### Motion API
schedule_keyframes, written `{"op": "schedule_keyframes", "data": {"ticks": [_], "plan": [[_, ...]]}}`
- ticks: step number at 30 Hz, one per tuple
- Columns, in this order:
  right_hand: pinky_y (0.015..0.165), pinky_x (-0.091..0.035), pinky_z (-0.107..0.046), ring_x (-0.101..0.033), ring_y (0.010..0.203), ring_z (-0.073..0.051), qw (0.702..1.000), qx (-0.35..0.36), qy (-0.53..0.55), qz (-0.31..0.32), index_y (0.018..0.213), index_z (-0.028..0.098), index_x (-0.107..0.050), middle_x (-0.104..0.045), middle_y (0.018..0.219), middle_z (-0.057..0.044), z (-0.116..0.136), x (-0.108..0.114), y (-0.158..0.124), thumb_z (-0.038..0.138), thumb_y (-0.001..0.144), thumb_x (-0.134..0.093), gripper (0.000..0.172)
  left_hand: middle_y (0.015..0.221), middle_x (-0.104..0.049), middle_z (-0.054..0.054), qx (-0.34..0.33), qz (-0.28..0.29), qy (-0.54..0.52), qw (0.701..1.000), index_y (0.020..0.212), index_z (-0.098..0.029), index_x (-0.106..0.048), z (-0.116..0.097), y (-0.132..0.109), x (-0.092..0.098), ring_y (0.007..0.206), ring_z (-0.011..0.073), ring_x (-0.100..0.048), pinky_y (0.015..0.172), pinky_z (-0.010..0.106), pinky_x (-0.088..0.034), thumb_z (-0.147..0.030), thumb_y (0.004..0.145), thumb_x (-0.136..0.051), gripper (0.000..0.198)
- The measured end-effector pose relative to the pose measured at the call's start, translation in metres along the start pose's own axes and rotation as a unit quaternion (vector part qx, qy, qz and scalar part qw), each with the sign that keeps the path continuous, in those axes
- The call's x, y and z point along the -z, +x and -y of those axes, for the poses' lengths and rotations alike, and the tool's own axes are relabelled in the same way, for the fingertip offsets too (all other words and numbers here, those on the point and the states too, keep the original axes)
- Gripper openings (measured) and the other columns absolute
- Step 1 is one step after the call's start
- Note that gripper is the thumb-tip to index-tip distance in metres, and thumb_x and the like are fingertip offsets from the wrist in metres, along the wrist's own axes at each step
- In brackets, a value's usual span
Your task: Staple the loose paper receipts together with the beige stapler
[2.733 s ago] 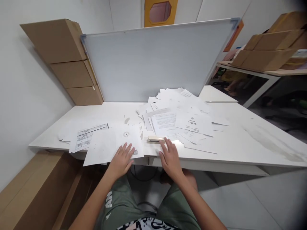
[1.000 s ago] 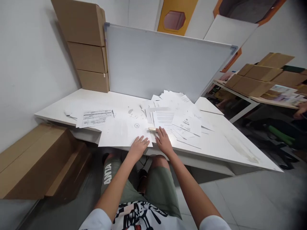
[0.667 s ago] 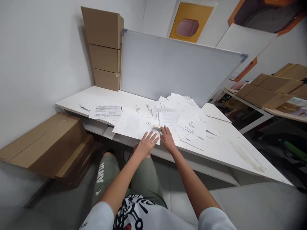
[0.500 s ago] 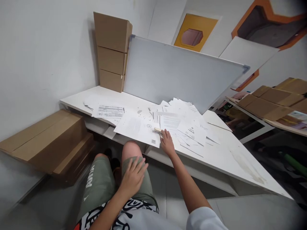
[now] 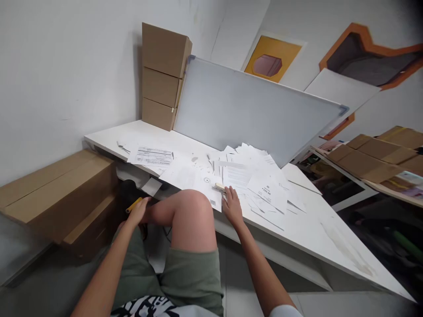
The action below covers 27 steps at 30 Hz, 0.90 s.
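Note:
My left hand (image 5: 138, 212) is down beside the desk, curled at the ankle end of my raised leg (image 5: 194, 220). A yellow strip (image 5: 134, 205) shows against its fingers, next to a dark shape that may be a shoe; what the fingers grip is unclear. On the desk's near edge, my right hand (image 5: 232, 207) lies flat with fingers stretched out over loose papers. Close to its fingertips is a small beige wooden piece, like a clothespin (image 5: 219, 186), on a printed sheet (image 5: 185, 172) with a round stamp and a QR code. A receipt-like sheet (image 5: 269, 189) lies to the right.
More papers (image 5: 247, 156) are heaped against the whiteboard (image 5: 254, 105). A printed form (image 5: 153, 155) lies at the left of the white desk (image 5: 317, 229). Cardboard boxes (image 5: 163, 48) are stacked behind, with others (image 5: 59, 189) on the left and on a right-hand shelf (image 5: 380, 154).
My left hand has gone from resting on my thigh to the ankle, further left. One leg has come up and bent across. My right hand stays put on the papers.

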State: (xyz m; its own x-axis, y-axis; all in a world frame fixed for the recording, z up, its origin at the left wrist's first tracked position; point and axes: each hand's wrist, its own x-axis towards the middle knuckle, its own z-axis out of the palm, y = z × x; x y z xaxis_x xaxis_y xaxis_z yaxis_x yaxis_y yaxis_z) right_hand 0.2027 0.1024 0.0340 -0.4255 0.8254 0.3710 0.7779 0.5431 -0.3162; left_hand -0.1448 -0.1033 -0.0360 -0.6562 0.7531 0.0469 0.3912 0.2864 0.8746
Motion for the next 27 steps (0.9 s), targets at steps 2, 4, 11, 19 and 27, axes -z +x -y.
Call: {"op": "schedule_keyframes", "data": {"ticks": [2, 4, 11, 19, 27], "plan": [[0.112, -0.032, -0.059, -0.022, 0.146, -0.032, 1.0, -0.006, -0.001, 0.001, 0.146, 0.018, -0.034, -0.028, 0.158, -0.012, 0.002, -0.001, 0.001, 0.034, 0.094, -0.027, 0.054, 0.103, -0.075, 0.011, -0.018, 0.049, 0.014, 0.999, 0.095, -0.017, -0.069, -0.007, 0.016, -0.017, 0.108, 0.0225, -0.066, 0.103, 0.043, -0.047, -0.049, 0.09, -0.038, 0.044], [0.113, -0.031, -0.058, -0.021, 0.147, -0.03, 1.0, -0.011, -0.002, 0.002, 0.146, 0.022, -0.032, -0.027, 0.159, -0.009, 0.001, -0.002, 0.002, 0.035, 0.095, -0.027, 0.053, 0.1, -0.075, 0.009, -0.033, 0.077, 0.031, 0.996, 0.091, -0.016, -0.068, -0.016, 0.024, -0.036, 0.104, 0.0207, -0.066, 0.102, 0.047, -0.046, -0.05, 0.088, -0.048, 0.04], [0.112, -0.033, -0.055, -0.021, 0.147, -0.029, 1.0, -0.01, -0.027, -0.008, 0.148, 0.027, -0.027, -0.027, 0.159, -0.008, -0.007, -0.011, 0.006, 0.034, 0.095, -0.032, 0.054, 0.108, -0.072, 0.007, -0.091, 0.095, 0.052, 0.99, 0.1, -0.018, -0.066, -0.054, 0.021, -0.091, 0.105, 0.0205, -0.063, 0.101, 0.048, -0.046, -0.054, 0.085, -0.052, 0.041], [0.106, -0.041, -0.059, -0.024, 0.145, -0.033, 0.997, 0.035, -0.049, -0.047, 0.149, 0.028, -0.019, -0.032, 0.155, -0.013, -0.021, -0.024, 0.006, 0.029, 0.096, -0.031, 0.054, 0.105, -0.075, 0.011, -0.113, 0.111, 0.112, 0.981, 0.093, -0.023, -0.071, -0.071, 0.008, -0.093, 0.111, 0.0271, -0.063, 0.106, 0.046, -0.042, -0.034, 0.086, -0.034, 0.04], [0.102, -0.047, -0.063, -0.028, 0.143, -0.038, 0.984, 0.1, -0.095, -0.114, 0.153, 0.025, -0.007, -0.033, 0.153, -0.017, -0.024, -0.029, -0.004, 0.027, 0.098, -0.029, 0.059, 0.098, -0.076, 0.014, -0.04, 0.126, 0.134, 0.982, 0.084, -0.02, -0.071, -0.042, -0.038, -0.078, 0.103, 0.034, -0.066, 0.096, 0.055, -0.048, -0.037, 0.085, -0.03, 0.045]]}}
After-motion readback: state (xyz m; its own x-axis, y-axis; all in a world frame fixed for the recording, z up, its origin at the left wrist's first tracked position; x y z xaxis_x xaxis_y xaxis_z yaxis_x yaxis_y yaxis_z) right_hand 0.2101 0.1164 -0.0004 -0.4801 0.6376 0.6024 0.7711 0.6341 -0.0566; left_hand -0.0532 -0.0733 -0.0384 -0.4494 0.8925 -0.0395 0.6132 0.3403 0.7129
